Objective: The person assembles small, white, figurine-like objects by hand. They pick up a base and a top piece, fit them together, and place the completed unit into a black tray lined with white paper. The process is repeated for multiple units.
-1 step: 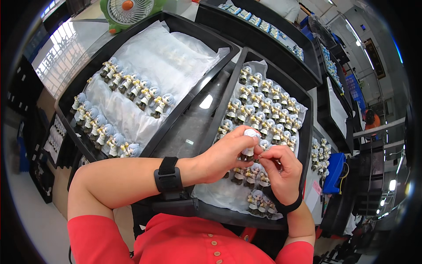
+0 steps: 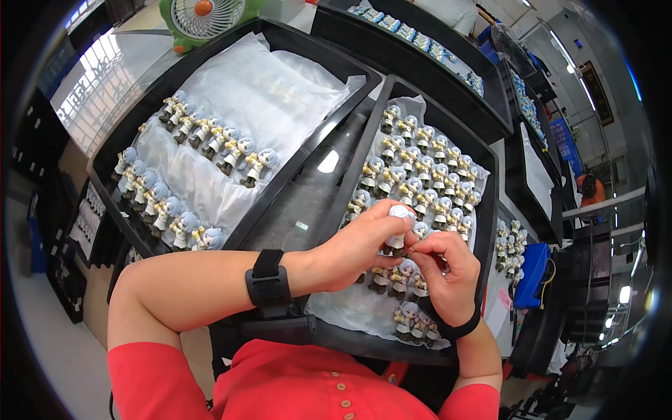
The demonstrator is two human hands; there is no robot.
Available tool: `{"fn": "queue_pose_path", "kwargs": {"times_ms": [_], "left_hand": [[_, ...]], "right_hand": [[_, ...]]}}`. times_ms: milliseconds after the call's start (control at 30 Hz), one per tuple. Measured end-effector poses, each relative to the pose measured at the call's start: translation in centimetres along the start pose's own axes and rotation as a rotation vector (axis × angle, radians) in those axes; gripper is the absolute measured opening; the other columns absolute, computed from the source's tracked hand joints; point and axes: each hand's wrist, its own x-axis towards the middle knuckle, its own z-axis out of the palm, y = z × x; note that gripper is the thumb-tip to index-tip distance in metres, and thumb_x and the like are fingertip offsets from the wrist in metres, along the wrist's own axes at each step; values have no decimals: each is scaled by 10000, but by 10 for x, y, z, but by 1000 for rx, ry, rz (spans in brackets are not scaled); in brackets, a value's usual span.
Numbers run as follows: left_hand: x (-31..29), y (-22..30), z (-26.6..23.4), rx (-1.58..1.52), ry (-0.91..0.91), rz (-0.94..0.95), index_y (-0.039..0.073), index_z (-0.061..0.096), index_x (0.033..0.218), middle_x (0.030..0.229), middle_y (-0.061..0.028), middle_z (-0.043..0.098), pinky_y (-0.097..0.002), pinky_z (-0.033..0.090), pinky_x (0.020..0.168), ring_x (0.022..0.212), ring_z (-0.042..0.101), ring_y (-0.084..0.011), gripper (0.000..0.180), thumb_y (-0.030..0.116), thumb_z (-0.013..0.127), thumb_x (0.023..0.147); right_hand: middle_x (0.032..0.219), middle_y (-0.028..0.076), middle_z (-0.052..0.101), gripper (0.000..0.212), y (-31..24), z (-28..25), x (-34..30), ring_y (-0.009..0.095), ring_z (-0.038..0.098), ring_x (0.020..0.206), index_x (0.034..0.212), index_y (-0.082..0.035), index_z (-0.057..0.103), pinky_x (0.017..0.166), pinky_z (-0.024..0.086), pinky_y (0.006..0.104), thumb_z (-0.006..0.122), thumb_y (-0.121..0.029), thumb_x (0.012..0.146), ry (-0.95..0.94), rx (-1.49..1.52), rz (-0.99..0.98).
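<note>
My left hand [image 2: 360,248] is closed around a small figurine [image 2: 397,236], held above the right-hand tray. Its rounded white-grey head shows above my thumb, and its dark base points down. My right hand [image 2: 449,269] is closed in a pinch, thumb and fingertips right beside the figurine's lower part. Whatever lies between those fingertips is too small to make out. Beneath both hands, rows of similar figurines [image 2: 413,189] with pale hair and white-and-gold clothes lie on white sheeting in the black tray [image 2: 488,210]. My hands hide part of these rows.
To the left, a second black tray [image 2: 308,143] holds two rows of figurines on white sheeting. A green fan [image 2: 210,17] stands beyond it. Another black tray [image 2: 413,63] with blue-and-white pieces sits at the back. A blue box [image 2: 533,276] and more figurines [image 2: 511,245] are on the right.
</note>
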Motion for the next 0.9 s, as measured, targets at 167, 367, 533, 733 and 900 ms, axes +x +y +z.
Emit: {"fn": "queue_pose_path", "kwargs": {"times_ms": [167,367,533,733,900], "left_hand": [[-1,-2,0,-2,-21,-5,119,471,1160,1047,-22,494,-341,402,875,978,475,-113,316,369,409,976],[-1,-2,1,56,-25,-21,120,463,1196,1057,-22,491,-336,402,874,983,471,-110,333,366,412,978],[-1,-4,2,60,-18,-14,124,471,1197,1070,-26,500,-331,404,873,995,476,-112,316,344,432,974],[-1,-4,2,29,-8,-19,118,482,1185,1083,-31,512,-330,412,861,997,484,-115,299,320,455,967],[0,-6,1,34,-20,-20,114,487,1174,1088,-35,521,-323,420,842,994,495,-124,286,308,456,966]], "right_hand": [[806,78,603,145,5,4,-1,193,607,697,841,-24,634,603,491,282,696,52,735,48,-116,-157],[762,74,594,154,4,8,-3,206,590,671,819,-32,639,582,470,296,716,41,707,63,-113,-145],[734,76,576,140,8,8,1,227,552,648,791,-35,634,557,429,318,719,21,696,34,-222,-230],[713,68,570,130,3,5,-1,225,542,643,769,-37,624,554,421,317,716,20,695,64,-183,-114],[713,68,575,132,2,8,-1,215,548,645,774,-39,631,549,427,312,714,27,694,11,-152,-111]]}}
